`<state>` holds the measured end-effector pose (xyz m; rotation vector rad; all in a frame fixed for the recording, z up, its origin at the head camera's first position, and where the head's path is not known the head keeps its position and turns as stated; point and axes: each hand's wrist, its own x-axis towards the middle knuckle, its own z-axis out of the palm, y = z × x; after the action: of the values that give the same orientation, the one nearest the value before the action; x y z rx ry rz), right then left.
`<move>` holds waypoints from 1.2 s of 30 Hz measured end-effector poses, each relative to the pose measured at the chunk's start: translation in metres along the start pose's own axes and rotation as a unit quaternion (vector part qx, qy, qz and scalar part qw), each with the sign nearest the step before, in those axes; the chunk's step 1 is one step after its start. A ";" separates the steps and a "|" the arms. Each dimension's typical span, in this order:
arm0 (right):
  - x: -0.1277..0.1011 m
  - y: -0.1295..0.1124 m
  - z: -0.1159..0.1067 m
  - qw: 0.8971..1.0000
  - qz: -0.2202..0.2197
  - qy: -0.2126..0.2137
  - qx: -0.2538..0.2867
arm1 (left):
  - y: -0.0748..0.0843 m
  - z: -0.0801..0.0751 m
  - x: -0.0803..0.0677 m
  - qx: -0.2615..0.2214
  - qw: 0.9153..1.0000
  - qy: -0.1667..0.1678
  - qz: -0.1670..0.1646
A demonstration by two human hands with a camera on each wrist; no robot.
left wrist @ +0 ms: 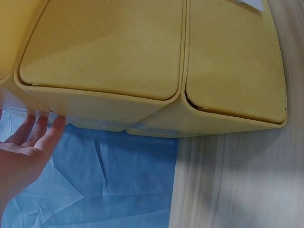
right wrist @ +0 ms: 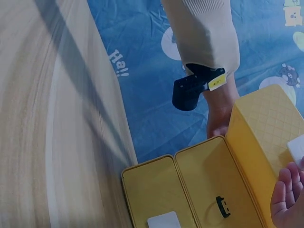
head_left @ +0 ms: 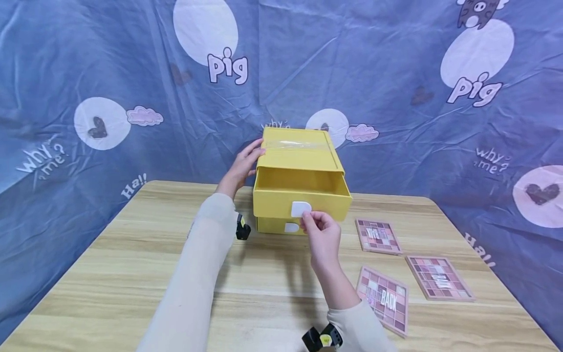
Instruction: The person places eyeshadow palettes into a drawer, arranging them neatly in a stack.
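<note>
A yellow drawer box (head_left: 296, 154) stands at the far middle of the table, its top drawer (head_left: 281, 205) pulled partway out. My right hand (head_left: 324, 239) pinches the edge of the white pull tab (head_left: 300, 209) on that drawer's front. At the right edge of the right wrist view, the fingers of this hand (right wrist: 287, 199) are only partly seen beside the tab. My left hand (head_left: 241, 168) rests against the box's left side. In the left wrist view its fingertips (left wrist: 58, 122) touch the yellow side wall with straight fingers. Below, a lower drawer's white tab (head_left: 291, 227) shows.
Three pink eyeshadow palettes lie on the table's right: one near the box (head_left: 378, 236), one farther right (head_left: 440, 277) and one closer to me (head_left: 383, 299). Behind the table (head_left: 119, 274) hangs a blue printed cloth (head_left: 132, 58). Clear tape (head_left: 290, 144) crosses the box top.
</note>
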<state>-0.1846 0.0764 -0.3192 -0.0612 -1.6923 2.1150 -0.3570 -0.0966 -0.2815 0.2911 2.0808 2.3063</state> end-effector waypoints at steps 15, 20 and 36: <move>0.022 0.084 -0.039 0.997 -0.062 -0.039 0.036 | -0.004 -0.001 0.003 -0.003 1.000 0.003 0.005; -0.004 0.043 -0.030 0.996 -0.066 -0.041 0.049 | -0.004 -0.001 0.004 0.002 1.000 0.007 0.004; -0.043 -0.010 -0.017 0.999 -0.011 0.000 -0.048 | -0.005 -0.002 0.005 -0.006 1.000 0.003 0.003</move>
<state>-0.1375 0.0788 -0.3242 -0.0695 -1.7854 2.0179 -0.3626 -0.0969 -0.2863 0.2920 2.0705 2.3251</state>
